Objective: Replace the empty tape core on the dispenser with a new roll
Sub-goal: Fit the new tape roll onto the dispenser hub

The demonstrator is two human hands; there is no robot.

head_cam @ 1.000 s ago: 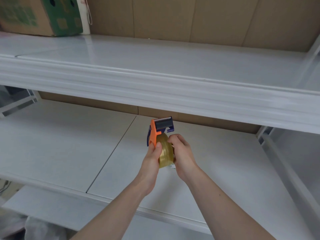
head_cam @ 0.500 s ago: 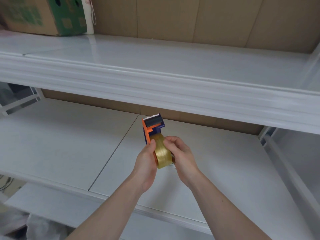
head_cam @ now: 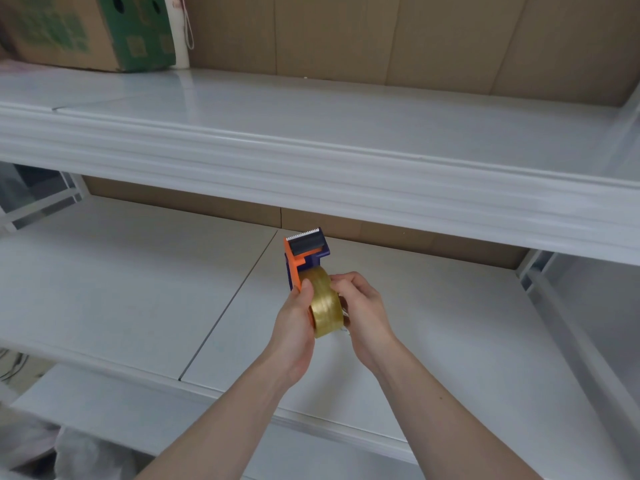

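An orange and dark blue tape dispenser [head_cam: 302, 258] is held upright above the lower white shelf [head_cam: 138, 292], its serrated blade at the top. A yellowish clear tape roll [head_cam: 325, 306] sits on the dispenser's lower part. My left hand [head_cam: 294, 327] grips the dispenser's left side, thumb resting on the roll's edge. On the roll's right side my right hand [head_cam: 363, 313] has its fingers curled against the top and right face. The dispenser's hub is hidden behind the roll and hands.
The upper white shelf [head_cam: 311, 140] juts out above the hands. A brown and green cardboard box [head_cam: 90, 29] stands at its far left, a white bag with a cord [head_cam: 180, 32] beside it. Cardboard panels line the back. A metal frame upright [head_cam: 540, 271] stands to the right.
Both hands with the dispenser and roll shifted slightly left and down in view. The dispenser head turned a little, and my right fingers moved up onto the roll's top.
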